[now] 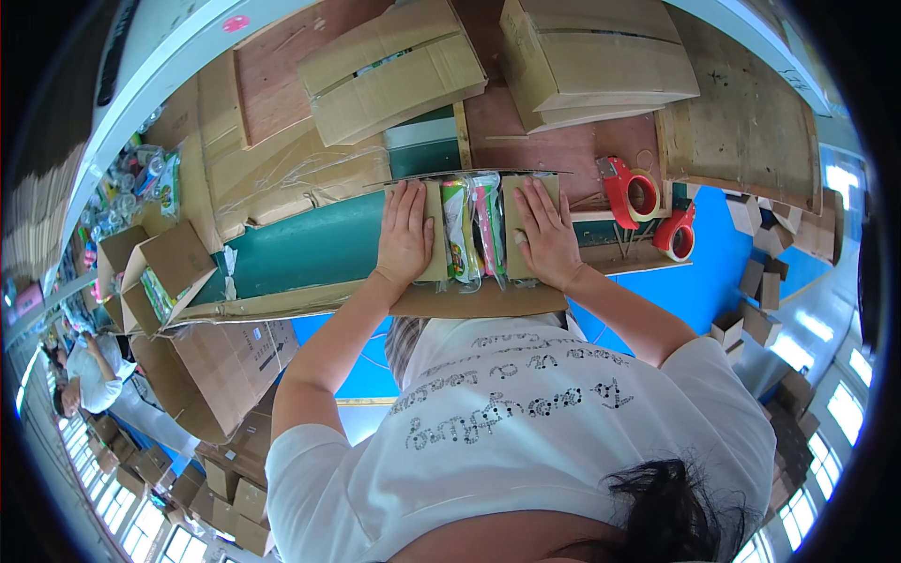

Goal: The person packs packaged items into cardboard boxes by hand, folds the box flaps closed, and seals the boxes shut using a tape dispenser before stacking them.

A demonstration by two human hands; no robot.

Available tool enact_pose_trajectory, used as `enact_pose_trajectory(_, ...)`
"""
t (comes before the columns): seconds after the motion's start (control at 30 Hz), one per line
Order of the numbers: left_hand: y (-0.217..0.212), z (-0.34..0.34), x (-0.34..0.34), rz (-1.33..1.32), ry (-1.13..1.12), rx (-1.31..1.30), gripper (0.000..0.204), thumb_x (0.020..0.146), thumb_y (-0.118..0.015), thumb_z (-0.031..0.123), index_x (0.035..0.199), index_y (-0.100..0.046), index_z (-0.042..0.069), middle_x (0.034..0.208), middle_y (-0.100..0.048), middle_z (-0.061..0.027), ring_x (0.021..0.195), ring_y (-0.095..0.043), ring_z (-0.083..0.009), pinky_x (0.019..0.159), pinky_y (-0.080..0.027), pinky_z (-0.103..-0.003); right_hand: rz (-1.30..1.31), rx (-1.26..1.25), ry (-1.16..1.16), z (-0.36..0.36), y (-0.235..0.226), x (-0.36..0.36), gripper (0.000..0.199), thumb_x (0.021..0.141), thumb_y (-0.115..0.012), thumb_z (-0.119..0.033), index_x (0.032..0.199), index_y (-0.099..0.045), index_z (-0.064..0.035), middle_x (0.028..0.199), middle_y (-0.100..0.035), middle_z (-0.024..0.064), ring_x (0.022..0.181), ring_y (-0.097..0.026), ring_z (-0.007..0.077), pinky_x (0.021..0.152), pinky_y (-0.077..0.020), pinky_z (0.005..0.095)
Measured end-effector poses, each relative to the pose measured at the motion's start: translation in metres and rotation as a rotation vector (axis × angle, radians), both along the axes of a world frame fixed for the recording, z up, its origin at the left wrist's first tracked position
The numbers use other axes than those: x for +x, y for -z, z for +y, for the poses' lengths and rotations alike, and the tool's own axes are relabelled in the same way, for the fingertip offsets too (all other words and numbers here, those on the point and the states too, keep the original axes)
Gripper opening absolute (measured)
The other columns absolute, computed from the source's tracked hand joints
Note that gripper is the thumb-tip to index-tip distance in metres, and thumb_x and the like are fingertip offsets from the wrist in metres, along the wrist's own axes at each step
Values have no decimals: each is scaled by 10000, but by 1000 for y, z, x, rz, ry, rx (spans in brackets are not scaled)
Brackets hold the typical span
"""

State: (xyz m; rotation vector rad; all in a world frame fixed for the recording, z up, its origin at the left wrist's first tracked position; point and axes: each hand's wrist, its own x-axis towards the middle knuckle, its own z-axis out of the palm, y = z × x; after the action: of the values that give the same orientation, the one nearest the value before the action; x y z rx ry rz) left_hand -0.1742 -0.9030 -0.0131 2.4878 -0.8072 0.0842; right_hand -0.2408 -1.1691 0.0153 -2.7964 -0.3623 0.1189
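Two hands pressing flat on the cardboard flaps of an open box (474,298): left hand (405,235) spreading open-palmed, fingers extended, on the left flap (434,246); right hand (547,235) lying the same way on the right flap (517,225), neither clenching nor gripping. Showing between the hands, colourful plastic-wrapped packets (472,230) standing inside the box. Sitting just beyond the right hand, two red tape dispensers (631,192). Lying farther ahead, closed cartons (394,68).
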Motion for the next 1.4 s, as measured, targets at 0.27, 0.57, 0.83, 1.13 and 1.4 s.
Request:
enact_pose_trajectory(0.27,-8,-8,18,33,44,70,539,840,-544,110,1309,-386,-103,1315,-403,-285,1255,-377,-453,1092,-298,-517,48,-188,-32,7,-6,13,709,840,-541,-282,1437,-313,24,1513,-264,201,1426,-216,323,1151,-88,579)
enact_pose_trajectory(0.57,-10,-12,8,-67,56,-23,590,847,-581,165,1349,-364,-58,1294,-395,-267,1253,-351,-446,1098,-247,-541,-288,-149,-271,15,-10,45,721,821,-582,-256,1429,-323,34,1491,-310,181,1397,-272,299,1169,-213,423)
enact_pose_trajectory(0.83,-12,-18,12,-77,86,124,659,872,-550,393,1381,-388,6,1325,-399,-238,1263,-348,-409,1111,-217,-532,30,-66,-169,23,-1,53,741,838,-581,-289,1432,-288,42,1464,-352,185,1377,-306,314,1159,-238,401)
enact_pose_trajectory(1.13,-6,-13,3,-88,67,94,690,857,-602,389,1383,-376,3,1329,-407,-218,1273,-353,-403,1110,-238,-524,-460,178,-7,2,3,30,624,733,-576,-81,1317,-397,46,1320,-441,239,1236,-438,404,1044,-391,466)
enact_pose_trajectory(1.4,-6,-14,9,-81,68,151,707,863,-561,432,1371,-367,-19,1321,-401,-228,1265,-355,-411,1111,-233,-508,-256,117,29,7,19,29,579,751,-552,-101,1297,-426,44,1317,-451,245,1263,-417,408,1066,-373,454)
